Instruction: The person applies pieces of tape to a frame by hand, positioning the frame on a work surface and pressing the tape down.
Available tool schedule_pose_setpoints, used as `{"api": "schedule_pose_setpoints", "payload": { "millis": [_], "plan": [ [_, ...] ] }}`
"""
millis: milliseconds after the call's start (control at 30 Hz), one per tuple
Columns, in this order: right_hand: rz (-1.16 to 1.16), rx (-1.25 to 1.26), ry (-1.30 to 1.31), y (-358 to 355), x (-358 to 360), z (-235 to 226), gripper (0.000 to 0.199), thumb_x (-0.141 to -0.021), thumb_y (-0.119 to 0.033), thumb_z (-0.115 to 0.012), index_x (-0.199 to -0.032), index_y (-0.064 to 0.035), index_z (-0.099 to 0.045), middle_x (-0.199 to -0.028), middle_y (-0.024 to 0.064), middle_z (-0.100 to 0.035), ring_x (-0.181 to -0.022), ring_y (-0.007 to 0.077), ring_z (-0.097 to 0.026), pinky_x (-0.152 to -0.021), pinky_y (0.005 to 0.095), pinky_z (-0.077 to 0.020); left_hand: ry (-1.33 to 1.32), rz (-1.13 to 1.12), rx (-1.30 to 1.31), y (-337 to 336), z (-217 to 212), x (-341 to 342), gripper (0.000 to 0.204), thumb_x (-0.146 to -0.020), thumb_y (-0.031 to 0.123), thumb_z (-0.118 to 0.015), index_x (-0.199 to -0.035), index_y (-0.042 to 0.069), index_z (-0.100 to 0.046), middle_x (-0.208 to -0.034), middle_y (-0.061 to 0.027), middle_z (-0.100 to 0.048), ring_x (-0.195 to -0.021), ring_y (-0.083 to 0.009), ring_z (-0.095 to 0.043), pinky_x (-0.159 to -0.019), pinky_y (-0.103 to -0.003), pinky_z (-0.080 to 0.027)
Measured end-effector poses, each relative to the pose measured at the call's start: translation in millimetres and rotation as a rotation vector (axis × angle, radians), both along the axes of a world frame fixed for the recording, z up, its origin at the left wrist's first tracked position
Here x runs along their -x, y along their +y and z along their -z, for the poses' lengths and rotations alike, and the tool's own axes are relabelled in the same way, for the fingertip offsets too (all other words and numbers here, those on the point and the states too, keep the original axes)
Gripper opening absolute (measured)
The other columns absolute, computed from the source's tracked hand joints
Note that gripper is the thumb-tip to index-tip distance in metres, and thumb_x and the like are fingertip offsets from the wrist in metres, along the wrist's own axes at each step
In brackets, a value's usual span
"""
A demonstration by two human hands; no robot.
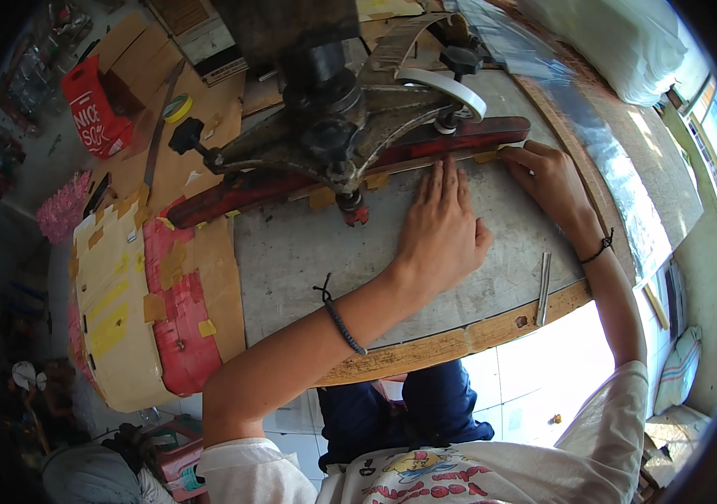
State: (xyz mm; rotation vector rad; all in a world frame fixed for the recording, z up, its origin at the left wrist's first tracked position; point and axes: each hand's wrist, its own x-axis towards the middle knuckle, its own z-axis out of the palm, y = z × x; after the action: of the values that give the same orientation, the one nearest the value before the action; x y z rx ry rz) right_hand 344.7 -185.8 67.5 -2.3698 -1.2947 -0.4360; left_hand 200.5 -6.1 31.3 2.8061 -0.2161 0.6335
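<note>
Pressing close under a cast-metal frame [266, 161] with a dull, worn surface, I work along a long red bar [241, 195] that slants from the left of the frame to the upper right. Against its near edge lies a thin, pale strip [413, 167], straight and narrow, with tan tape scraps [377, 181] beside it. Black lobed knobs [461, 60] stand on the frame's arms, and a smooth white ring [469, 94] leans over the bar at upper centre.

Below the bar, the scuffed grey worktop [325, 260] gives me flat room through the centre, down to a curved wooden edge [451, 343] near my body. A slim metal piece [543, 288] lies near that edge, right of centre. At left, brown sheeting [220, 277] and a pink-and-cream panel [182, 315] patched with tape take up the side; overhead, the frame leaves me little height.

My left hand [444, 225] lies flat, palm down, fingers straight and together, thumb out to the side, fingertips at the strip. My right hand [550, 178] is curled, thumb and forefinger drawn near each other by the bar's right end; I cannot tell whether they pinch anything.
</note>
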Motion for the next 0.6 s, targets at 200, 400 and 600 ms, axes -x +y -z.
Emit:
{"api": "schedule_pose_setpoints", "payload": {
  "millis": [200, 400, 600],
  "plan": [
    [-0.006, 0.012, -0.004, -3.1, -2.1, 0.3, 0.02, -0.089, -0.01, -0.069, -0.108, -0.0064, -0.074, -0.097, 0.0138, -0.072, -0.085, 0.0349, -0.07, -0.076, 0.043, -0.0566, 0.003, 0.016, 0.01, -2.6, -1.2, -0.7, 0.065, -0.092, 0.024, -0.051, -0.135, -0.024, -0.045, -0.145, -0.0416, -0.042, -0.141, -0.048, -0.041, -0.12, -0.047, -0.033],
    [-0.007, -0.007, -0.004, -1.4, -2.3, 3.1, 0.02, -0.09, -0.01, -0.069, -0.109, -0.0085, -0.074, -0.098, 0.0128, -0.072, -0.085, 0.0341, -0.07, -0.076, 0.0428, -0.0568, 0.028, 0.008, -0.018, 0.6, -1.8, 0.4, 0.065, -0.092, 0.025, -0.051, -0.135, -0.024, -0.045, -0.146, -0.0412, -0.041, -0.141, -0.0478, -0.041, -0.12, -0.047, -0.033],
    [0.001, 0.012, 0.009, -5.3, -1.0, 1.0, 0.021, -0.091, -0.011, -0.068, -0.111, -0.0095, -0.074, -0.099, 0.0132, -0.073, -0.084, 0.0338, -0.07, -0.076, 0.0428, -0.0564, 0.033, 0.011, -0.007, -0.4, -3.4, 0.0, 0.066, -0.091, 0.024, -0.053, -0.136, -0.023, -0.044, -0.146, -0.0405, -0.041, -0.141, -0.0475, -0.041, -0.119, -0.047, -0.034]
  ]
}}
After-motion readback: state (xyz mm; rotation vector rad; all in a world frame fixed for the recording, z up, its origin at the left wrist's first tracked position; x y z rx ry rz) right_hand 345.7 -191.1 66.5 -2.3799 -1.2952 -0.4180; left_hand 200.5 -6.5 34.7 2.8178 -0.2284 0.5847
